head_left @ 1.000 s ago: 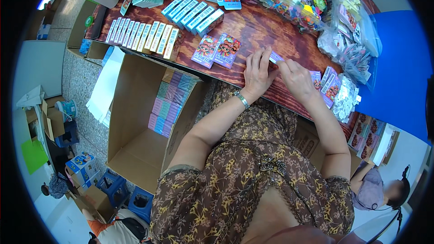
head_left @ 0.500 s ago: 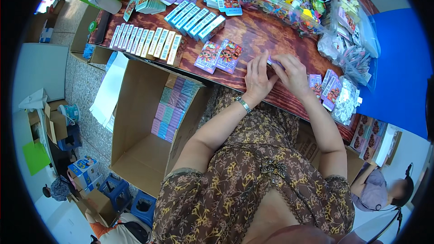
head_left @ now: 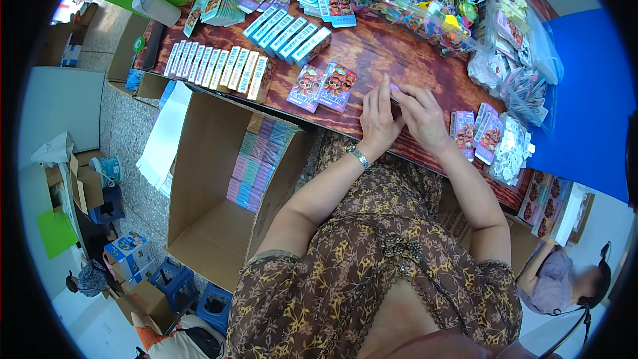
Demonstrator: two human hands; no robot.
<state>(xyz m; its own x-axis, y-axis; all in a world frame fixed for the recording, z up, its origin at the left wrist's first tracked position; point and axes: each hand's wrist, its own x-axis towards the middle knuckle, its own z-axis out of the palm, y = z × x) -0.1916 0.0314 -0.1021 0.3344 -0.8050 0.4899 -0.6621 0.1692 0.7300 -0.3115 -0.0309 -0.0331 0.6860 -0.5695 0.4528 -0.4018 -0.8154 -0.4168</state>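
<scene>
My left hand (head_left: 380,119), with a watch on its wrist, and my right hand (head_left: 424,119) meet over the near edge of the table. Between their fingertips is a small purple box (head_left: 395,88); the fingers hide most of it, and both hands are closed about it. Left of my hands lie two purple printed boxes, one (head_left: 305,89) beside the other (head_left: 337,88). By my right wrist are two more narrow purple cartons (head_left: 462,134) (head_left: 488,133), next to a heap of small white packets (head_left: 510,149).
A row of upright small cartons (head_left: 218,66) and a row of blue ones (head_left: 282,34) stand at the left. Flat carton blanks (head_left: 226,1) lie behind. Far right sits a clear bin (head_left: 399,8) of colourful pieces. An open cardboard box (head_left: 211,226) holds packed cartons below the table edge.
Both hands stay together at nearly the same place, with the fingers shifting slightly on the small purple box. The whole view has moved a little.
</scene>
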